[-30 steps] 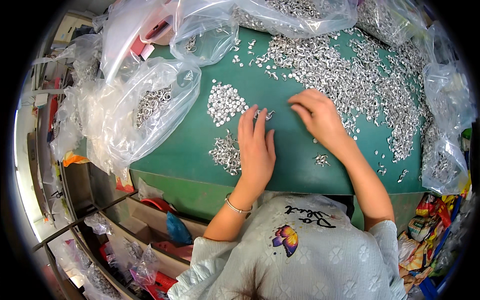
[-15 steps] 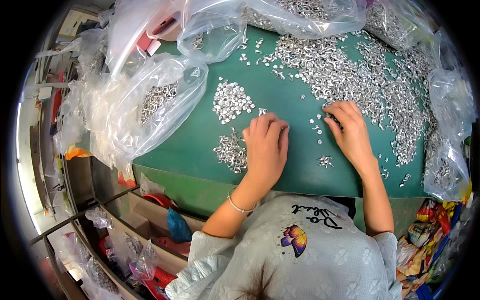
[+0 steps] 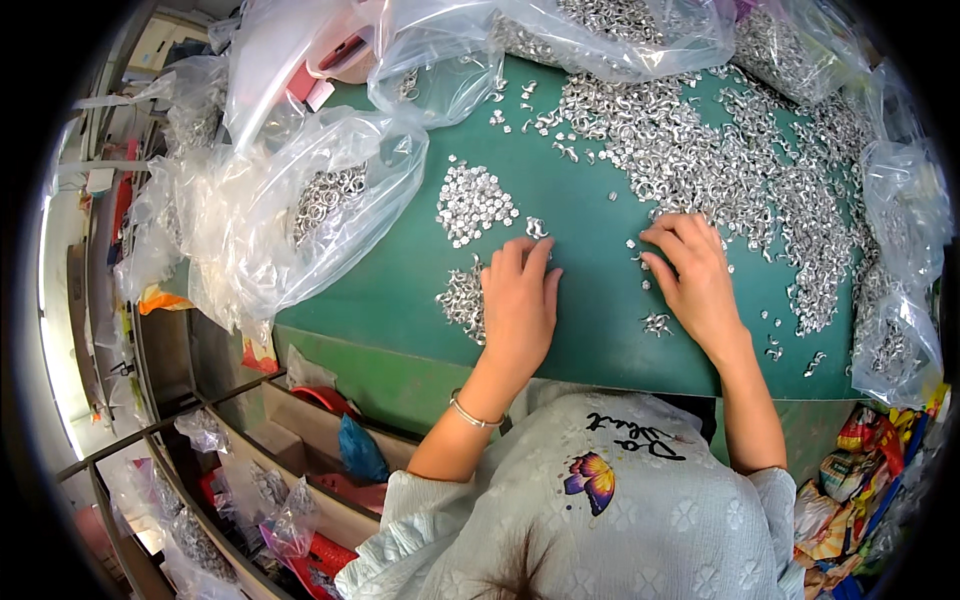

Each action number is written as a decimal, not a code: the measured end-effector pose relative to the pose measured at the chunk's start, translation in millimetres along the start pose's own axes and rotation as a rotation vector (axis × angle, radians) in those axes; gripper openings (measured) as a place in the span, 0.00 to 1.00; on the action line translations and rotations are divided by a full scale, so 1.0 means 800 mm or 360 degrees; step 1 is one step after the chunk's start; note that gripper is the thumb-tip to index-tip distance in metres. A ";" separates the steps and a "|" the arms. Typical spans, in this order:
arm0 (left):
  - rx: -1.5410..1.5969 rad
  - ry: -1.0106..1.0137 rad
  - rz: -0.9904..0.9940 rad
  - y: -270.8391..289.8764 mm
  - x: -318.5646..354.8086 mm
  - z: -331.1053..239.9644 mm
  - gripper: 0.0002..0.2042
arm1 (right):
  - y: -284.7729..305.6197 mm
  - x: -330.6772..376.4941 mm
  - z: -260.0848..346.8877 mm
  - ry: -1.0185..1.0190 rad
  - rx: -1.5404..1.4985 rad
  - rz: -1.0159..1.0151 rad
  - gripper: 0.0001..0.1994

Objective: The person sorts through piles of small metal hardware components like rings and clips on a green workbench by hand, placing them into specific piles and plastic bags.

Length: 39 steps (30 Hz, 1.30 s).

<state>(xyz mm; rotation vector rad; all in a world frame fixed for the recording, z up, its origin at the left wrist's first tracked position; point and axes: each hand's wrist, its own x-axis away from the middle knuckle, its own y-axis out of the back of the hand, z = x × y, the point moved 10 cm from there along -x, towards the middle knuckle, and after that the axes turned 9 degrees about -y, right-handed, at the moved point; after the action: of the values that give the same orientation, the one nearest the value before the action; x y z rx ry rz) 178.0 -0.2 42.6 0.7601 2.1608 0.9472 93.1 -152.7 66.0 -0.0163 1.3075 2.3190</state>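
My left hand (image 3: 520,305) rests over the green tabletop with fingers bent down, thumb and forefinger apart. It partly covers a pile of small curved silver pieces (image 3: 461,302). A lone silver piece (image 3: 537,228) lies just beyond its fingertips. Farther off is a pile of small flower-shaped silver pieces (image 3: 475,203). My right hand (image 3: 695,280) hovers at the near edge of a broad spread of loose curved silver pieces (image 3: 680,160), thumb and forefinger bent with a gap between. By its fingertips lies a small flower-shaped piece (image 3: 631,244); a small cluster of curved pieces (image 3: 656,324) lies nearer me.
Clear plastic bags (image 3: 365,215) with silver rings stand on the left; more bags (image 3: 900,220) line the back and right. The green table (image 3: 590,360) ends close to my body. Shelves with compartments (image 3: 300,440) are at lower left, colourful packets (image 3: 860,460) at lower right.
My left hand has drawn back slightly toward me and left, away from the lone silver piece. My right hand has also come a little nearer, over small pieces beside it. The view has shifted slightly.
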 end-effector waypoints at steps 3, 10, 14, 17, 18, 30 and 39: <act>0.0003 0.0040 -0.0014 -0.007 -0.005 0.007 0.08 | -0.007 -0.001 0.011 0.0027 -0.0035 0.0072 0.10; 0.0300 0.0039 -0.0217 -0.009 -0.028 0.024 0.06 | -0.006 0.003 0.008 0.0024 -0.0078 0.0091 0.09; 0.0643 0.0336 -0.0290 0.006 -0.028 0.032 0.05 | -0.006 0.005 0.005 0.0002 -0.0100 0.0098 0.10; 0.0556 0.0253 -0.0274 0.026 -0.012 0.024 0.06 | 0.002 0.007 -0.006 -0.0085 0.0014 0.0014 0.12; 0.0365 0.0205 -0.0241 0.033 -0.001 0.022 0.06 | 0.006 0.008 -0.010 -0.0108 0.0102 -0.0027 0.12; -0.0235 0.0009 -0.0075 0.036 0.040 -0.007 0.13 | 0.039 0.048 -0.065 -0.0430 0.0384 -0.0152 0.18; 0.0250 -0.0326 0.0261 -0.075 -0.033 -0.067 0.15 | 0.031 0.050 -0.054 -0.0223 0.0380 -0.0111 0.15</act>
<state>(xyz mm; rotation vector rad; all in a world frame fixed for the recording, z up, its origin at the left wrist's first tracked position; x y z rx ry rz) 139.8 -74.7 32.2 1.0764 2.0328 0.7486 38.3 -182.9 53.0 0.1722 1.4775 2.0536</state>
